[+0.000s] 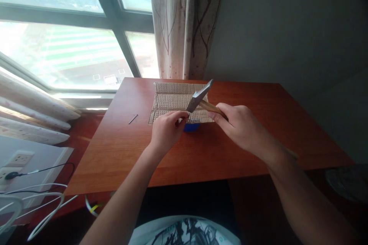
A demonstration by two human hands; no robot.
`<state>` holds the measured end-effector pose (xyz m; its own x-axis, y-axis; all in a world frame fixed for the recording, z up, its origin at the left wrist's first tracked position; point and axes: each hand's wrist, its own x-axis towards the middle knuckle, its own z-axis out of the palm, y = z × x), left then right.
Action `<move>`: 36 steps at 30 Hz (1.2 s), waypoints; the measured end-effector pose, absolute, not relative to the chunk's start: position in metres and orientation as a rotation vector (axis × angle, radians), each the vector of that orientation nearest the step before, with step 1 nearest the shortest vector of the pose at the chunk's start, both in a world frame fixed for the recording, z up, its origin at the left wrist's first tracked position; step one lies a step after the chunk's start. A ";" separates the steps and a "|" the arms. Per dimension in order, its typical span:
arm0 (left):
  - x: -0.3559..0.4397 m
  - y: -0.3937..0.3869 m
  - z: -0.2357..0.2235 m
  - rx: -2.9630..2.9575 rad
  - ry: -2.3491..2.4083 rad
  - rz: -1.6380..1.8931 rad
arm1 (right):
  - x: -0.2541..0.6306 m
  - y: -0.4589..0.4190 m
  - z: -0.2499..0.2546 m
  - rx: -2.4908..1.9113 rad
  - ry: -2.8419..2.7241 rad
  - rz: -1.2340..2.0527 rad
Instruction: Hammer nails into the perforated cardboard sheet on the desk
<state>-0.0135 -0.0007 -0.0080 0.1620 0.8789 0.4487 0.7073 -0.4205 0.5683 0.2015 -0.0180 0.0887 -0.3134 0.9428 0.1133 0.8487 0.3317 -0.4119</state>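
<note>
My right hand (238,124) is wrapped round the wooden handle of a hammer (199,97). The hammer's metal head is tilted, its lower end close to the fingertips of my left hand (169,126). Thumb and forefinger of that hand are pinched together over the near edge of a perforated cardboard sheet (172,101); whatever is between them is too small to make out. Rows of small holes cover the sheet, which has crease lines across it. Under its near edge a blue object (191,127) shows in part, the rest hidden by the cardboard and my left hand.
A thin metal rod (133,119) lies on the reddish wooden table (120,160), left of the cardboard. Beyond the table are a window (71,53) and a curtain (175,26). White cables (46,214) and a wall socket (21,159) are at the lower left.
</note>
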 end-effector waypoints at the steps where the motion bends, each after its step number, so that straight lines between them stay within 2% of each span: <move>1: -0.013 -0.001 -0.007 2.207 1.543 1.108 | 0.201 -0.018 0.090 -1.592 -2.256 0.383; 36: -0.015 0.001 -0.006 2.237 1.589 1.000 | 0.194 -0.020 0.080 -1.711 -2.366 0.340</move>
<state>-0.0150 0.0005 -0.0060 0.1836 0.8985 0.3987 0.7483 -0.3907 0.5361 0.1941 -0.0205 0.0797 -0.3093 0.9506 0.0283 0.9041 0.3031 -0.3011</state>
